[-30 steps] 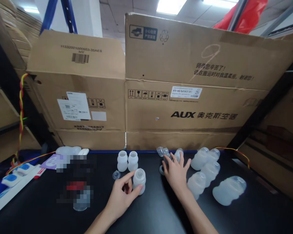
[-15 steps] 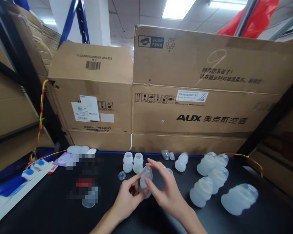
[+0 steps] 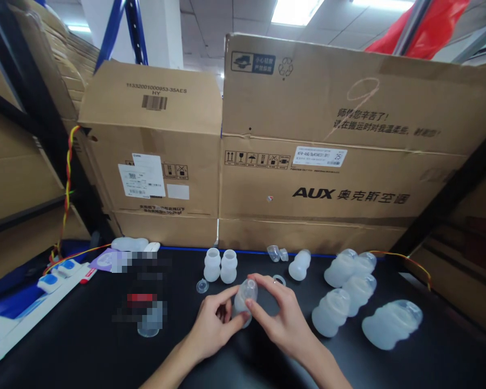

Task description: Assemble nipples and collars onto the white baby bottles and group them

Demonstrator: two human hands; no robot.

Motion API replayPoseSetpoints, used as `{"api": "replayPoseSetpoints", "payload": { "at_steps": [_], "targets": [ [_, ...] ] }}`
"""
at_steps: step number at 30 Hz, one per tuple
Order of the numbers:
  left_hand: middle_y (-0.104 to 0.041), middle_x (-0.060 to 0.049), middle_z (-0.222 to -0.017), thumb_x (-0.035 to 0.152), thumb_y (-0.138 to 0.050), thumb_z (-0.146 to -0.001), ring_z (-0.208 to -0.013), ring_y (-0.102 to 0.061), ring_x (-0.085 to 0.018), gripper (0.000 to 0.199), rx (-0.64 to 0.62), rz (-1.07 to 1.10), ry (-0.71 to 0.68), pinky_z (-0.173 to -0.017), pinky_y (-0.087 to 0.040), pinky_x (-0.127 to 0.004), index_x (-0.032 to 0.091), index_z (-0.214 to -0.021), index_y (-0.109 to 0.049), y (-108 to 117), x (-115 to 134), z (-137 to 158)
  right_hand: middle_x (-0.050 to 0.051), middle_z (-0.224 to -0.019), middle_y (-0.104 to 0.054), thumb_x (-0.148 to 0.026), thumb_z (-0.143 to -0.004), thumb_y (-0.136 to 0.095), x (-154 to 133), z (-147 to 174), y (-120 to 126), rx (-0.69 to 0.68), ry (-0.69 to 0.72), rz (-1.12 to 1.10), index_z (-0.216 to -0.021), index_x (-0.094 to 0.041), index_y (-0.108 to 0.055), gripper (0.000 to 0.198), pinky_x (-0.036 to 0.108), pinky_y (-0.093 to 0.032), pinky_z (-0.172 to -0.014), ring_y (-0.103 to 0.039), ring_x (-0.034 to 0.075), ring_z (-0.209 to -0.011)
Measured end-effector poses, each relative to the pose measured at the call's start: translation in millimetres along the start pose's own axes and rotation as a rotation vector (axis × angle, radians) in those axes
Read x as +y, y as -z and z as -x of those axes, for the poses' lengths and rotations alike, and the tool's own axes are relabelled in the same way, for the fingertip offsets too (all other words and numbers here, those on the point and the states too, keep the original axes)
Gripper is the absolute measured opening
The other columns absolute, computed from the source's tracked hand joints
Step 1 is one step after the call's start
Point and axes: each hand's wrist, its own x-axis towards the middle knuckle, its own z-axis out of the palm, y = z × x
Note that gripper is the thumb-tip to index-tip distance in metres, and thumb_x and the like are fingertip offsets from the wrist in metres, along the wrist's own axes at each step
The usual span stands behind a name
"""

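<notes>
A small frosted baby bottle [image 3: 241, 304] with a clear domed cap [image 3: 251, 289] stands between both hands, low over the black table. My left hand [image 3: 216, 323] is closed around the bottle's body, thumb in front. With thumb and index finger, my right hand [image 3: 282, 316] grips the domed cap at the top; a ring sits on one finger. The bottle's lower part is partly hidden by the left fingers. Behind the hands stand two open white bottles [image 3: 229, 267], a small clear round part [image 3: 202, 286] beside them. A pale ring [image 3: 279, 280] lies just behind my right hand.
Several capped bottles [image 3: 332, 313] stand or lie to the right. Another white bottle [image 3: 299, 266] and two clear caps [image 3: 274, 253] are at the back. Cardboard [image 3: 259, 227] walls off the rear. On the left are a power strip [image 3: 51, 281] and a clear cup-like piece [image 3: 149, 327], partly pixelated.
The bottle and both hands have shifted slightly right in view, still gripping in the same way. The camera view has moved a little; the other bottles stay where they were.
</notes>
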Motion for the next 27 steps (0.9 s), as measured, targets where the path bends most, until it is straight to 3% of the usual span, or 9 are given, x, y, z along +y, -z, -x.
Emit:
{"api": "replayPoseSetpoints", "payload": {
  "at_steps": [5, 8, 11, 16, 18, 21, 23, 25, 27],
  "targets": [
    [-0.052, 0.008, -0.062, 0.054, -0.068, -0.087, -0.056, -0.050, -0.009, 0.062, 0.114, -0.555, -0.079, -0.064, -0.041, -0.022, 0.026, -0.142, -0.062, 12, 1, 1, 0.005, -0.111, -0.074, -0.032, -0.089, -0.070, -9, 15, 27, -0.024, -0.087, 0.284, -0.122, -0.025, -0.064, 0.034, 0.039, -0.058, -0.089, -0.072, 0.023, -0.099],
    [-0.052, 0.006, -0.059, 0.052, -0.049, -0.098, -0.058, -0.057, -0.012, 0.045, 0.274, -0.729, -0.009, -0.071, -0.042, -0.026, 0.026, -0.126, -0.072, 28, 3, -3, 0.009, -0.106, -0.074, -0.036, -0.088, -0.070, -10, 11, 56, -0.081, -0.088, 0.662, -0.120, -0.025, -0.069, 0.034, 0.048, -0.057, -0.085, -0.070, 0.031, -0.096],
    [-0.059, 0.002, -0.064, 0.045, -0.045, -0.100, -0.064, -0.063, -0.017, 0.039, 0.371, -0.822, 0.110, -0.068, -0.036, -0.030, 0.025, -0.119, -0.074, 48, 7, -6, 0.009, -0.094, -0.077, -0.037, -0.088, -0.073, -1, 0, 84, -0.114, -0.067, 0.998, -0.114, -0.022, -0.074, 0.030, 0.052, -0.054, -0.090, -0.069, 0.035, -0.100],
    [-0.070, -0.001, -0.071, 0.038, -0.055, -0.094, -0.073, -0.070, -0.025, 0.026, 0.266, -0.948, 0.246, -0.061, -0.024, -0.030, 0.027, -0.107, -0.075, 74, 14, -8, 0.012, -0.085, -0.078, -0.032, -0.088, -0.073, 24, -13, 115, -0.085, -0.092, 1.295, -0.108, -0.014, -0.076, 0.028, 0.054, -0.048, -0.097, -0.069, 0.038, -0.104],
    [-0.073, -0.004, -0.075, 0.035, -0.056, -0.094, -0.077, -0.072, -0.027, 0.023, 0.225, -0.978, 0.281, -0.062, -0.024, -0.030, 0.026, -0.101, -0.075, 76, 16, -8, 0.018, -0.100, -0.079, -0.031, -0.086, -0.074, 26, -15, 120, -0.041, -0.081, 1.334, -0.110, -0.010, -0.075, 0.032, 0.064, -0.040, -0.106, -0.065, 0.044, -0.114],
    [-0.076, -0.004, -0.081, 0.032, -0.051, -0.096, -0.079, -0.073, -0.026, 0.024, 0.183, -0.995, 0.308, -0.063, -0.026, -0.031, 0.026, -0.098, -0.074, 72, 16, -8, 0.023, -0.134, -0.068, -0.038, -0.091, -0.069, 18, -18, 112, 0.173, -0.014, 1.341, -0.133, -0.006, -0.064, 0.053, 0.072, -0.029, -0.112, -0.053, 0.049, -0.131],
    [-0.077, -0.003, -0.084, 0.033, -0.049, -0.097, -0.079, -0.073, -0.026, 0.024, 0.175, -0.995, 0.320, -0.064, -0.027, -0.031, 0.027, -0.101, -0.073, 67, 17, -8, 0.019, -0.135, -0.067, -0.042, -0.100, -0.057, 9, -17, 94, 0.293, 0.014, 1.214, -0.139, -0.011, -0.059, 0.050, 0.061, -0.041, -0.107, -0.059, 0.041, -0.124],
    [-0.078, -0.004, -0.088, 0.039, -0.051, -0.097, -0.083, -0.074, -0.027, 0.025, 0.190, -0.993, 0.340, -0.065, -0.029, -0.031, 0.028, -0.107, -0.070, 64, 17, -8, 0.014, -0.122, -0.071, -0.040, -0.105, -0.047, 6, -15, 69, 0.248, -0.038, 1.026, -0.134, -0.017, -0.061, 0.040, 0.046, -0.051, -0.093, -0.066, 0.032, -0.107],
    [-0.079, -0.005, -0.091, 0.043, -0.051, -0.097, -0.086, -0.074, -0.029, 0.027, 0.218, -0.989, 0.371, -0.065, -0.029, -0.031, 0.027, -0.110, -0.069, 62, 17, -9, 0.014, -0.117, -0.071, -0.034, -0.105, -0.045, 14, -12, 41, 0.116, -0.139, 0.901, -0.132, -0.017, -0.063, 0.036, 0.041, -0.053, -0.087, -0.068, 0.030, -0.101]
  ]
}}
